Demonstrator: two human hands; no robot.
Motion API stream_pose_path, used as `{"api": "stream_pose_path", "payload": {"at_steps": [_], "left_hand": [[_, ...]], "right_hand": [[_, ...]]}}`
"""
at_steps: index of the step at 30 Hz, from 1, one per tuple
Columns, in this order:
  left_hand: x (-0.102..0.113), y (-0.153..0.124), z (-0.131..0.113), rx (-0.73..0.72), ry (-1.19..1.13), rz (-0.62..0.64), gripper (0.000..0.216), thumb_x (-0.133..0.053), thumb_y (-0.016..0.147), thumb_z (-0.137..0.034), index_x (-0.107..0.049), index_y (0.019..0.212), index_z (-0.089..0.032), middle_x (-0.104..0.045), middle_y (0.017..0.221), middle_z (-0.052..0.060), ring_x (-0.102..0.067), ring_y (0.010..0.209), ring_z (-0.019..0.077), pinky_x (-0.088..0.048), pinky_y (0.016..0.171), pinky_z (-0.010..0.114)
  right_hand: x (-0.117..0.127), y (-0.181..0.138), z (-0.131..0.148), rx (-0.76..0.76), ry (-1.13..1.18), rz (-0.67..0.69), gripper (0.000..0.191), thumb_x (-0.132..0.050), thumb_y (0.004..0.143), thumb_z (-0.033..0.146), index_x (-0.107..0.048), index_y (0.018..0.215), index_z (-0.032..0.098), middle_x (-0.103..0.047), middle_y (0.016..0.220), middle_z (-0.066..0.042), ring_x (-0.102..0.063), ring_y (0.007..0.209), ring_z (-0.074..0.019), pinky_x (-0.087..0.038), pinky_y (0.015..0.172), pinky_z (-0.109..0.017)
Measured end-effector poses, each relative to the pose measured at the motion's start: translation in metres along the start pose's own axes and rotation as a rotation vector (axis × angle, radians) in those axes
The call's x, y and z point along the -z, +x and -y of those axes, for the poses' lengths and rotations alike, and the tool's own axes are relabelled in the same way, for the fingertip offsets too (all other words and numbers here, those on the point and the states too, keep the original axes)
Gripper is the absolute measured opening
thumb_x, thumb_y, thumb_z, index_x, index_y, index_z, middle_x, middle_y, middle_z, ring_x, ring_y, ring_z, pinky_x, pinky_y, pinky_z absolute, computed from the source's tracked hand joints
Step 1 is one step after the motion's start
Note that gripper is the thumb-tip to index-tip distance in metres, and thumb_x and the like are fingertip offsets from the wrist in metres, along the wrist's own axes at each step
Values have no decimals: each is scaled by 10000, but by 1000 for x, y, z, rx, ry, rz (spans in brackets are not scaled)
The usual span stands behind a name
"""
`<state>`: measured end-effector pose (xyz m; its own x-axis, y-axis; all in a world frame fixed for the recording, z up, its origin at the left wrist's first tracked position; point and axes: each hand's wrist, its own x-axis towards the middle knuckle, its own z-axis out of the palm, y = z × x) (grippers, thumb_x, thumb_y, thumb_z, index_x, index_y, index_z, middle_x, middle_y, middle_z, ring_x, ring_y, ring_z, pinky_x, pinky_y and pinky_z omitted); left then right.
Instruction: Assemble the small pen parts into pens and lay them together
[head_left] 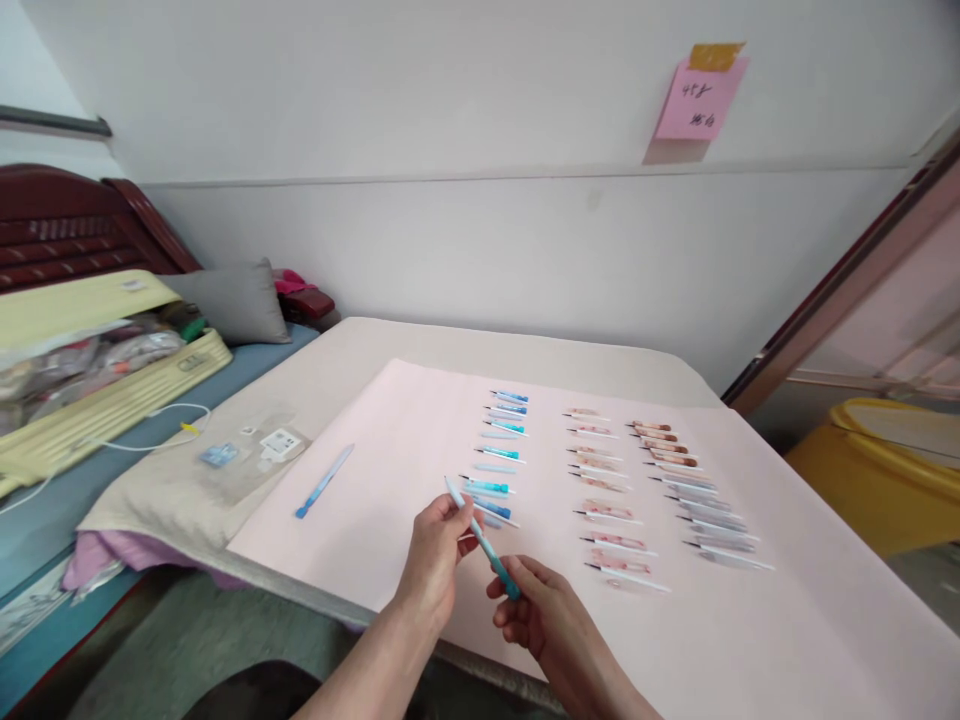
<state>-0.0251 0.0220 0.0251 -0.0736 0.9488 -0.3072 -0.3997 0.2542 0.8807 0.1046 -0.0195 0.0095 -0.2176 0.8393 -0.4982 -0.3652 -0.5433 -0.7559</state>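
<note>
Both hands hold one slim pen, pale blue at its upper end and teal at its lower end. My left hand (441, 545) pinches the pen (487, 547) near its middle between thumb and fingers. Closed around its teal end is my right hand (536, 605). The pen is tilted, its pale tip pointing up and to the left. Just beyond my left hand lies a column of blue and teal pens (491, 487) with thin white refills beside them. A single blue pen (324, 483) rests apart on the left.
Rows of pink pens (611, 512) and brown and grey pens (712, 515) lie to the right on the pink sheet (390, 440). A clear plastic bag (259, 440) is at the left. Beyond stands an open cream case (199, 362). A yellow bin (877, 490) stands right of the table.
</note>
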Motion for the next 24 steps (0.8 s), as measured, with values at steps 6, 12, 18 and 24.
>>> {"api": "stream_pose_path", "payload": {"at_steps": [6,12,18,24], "left_hand": [[4,5,-2,-15,-30,-63,304,-628,684,-381,-603,882,-151,-620,783,58,-573,723,149,-431,696,290],[1,-2,-5,-69,53,-10,278,-553,745,-393,-594,890,-160,-587,769,44,-549,720,141,-424,680,281],[-7,-10,2,-53,141,39,308,-534,745,-401,-582,943,-170,-598,804,63,-554,742,160,-433,663,283],[-9,-12,3,-30,146,55,271,-520,736,-348,-578,938,-177,-588,779,53,-548,721,158,-449,644,286]], "right_hand": [[6,4,-1,1,-5,-91,273,-690,635,327,-585,800,137,-607,705,-22,-593,589,-110,-455,560,-214],[8,13,-12,90,-139,-136,258,-698,548,251,-594,762,151,-553,543,34,-577,505,-127,-456,509,-237],[14,18,-13,98,-158,-88,302,-710,543,297,-598,781,149,-612,607,1,-605,558,-148,-474,542,-253],[10,15,-12,82,-145,-91,347,-712,530,316,-580,803,147,-623,610,-9,-607,568,-149,-473,551,-252]]}}
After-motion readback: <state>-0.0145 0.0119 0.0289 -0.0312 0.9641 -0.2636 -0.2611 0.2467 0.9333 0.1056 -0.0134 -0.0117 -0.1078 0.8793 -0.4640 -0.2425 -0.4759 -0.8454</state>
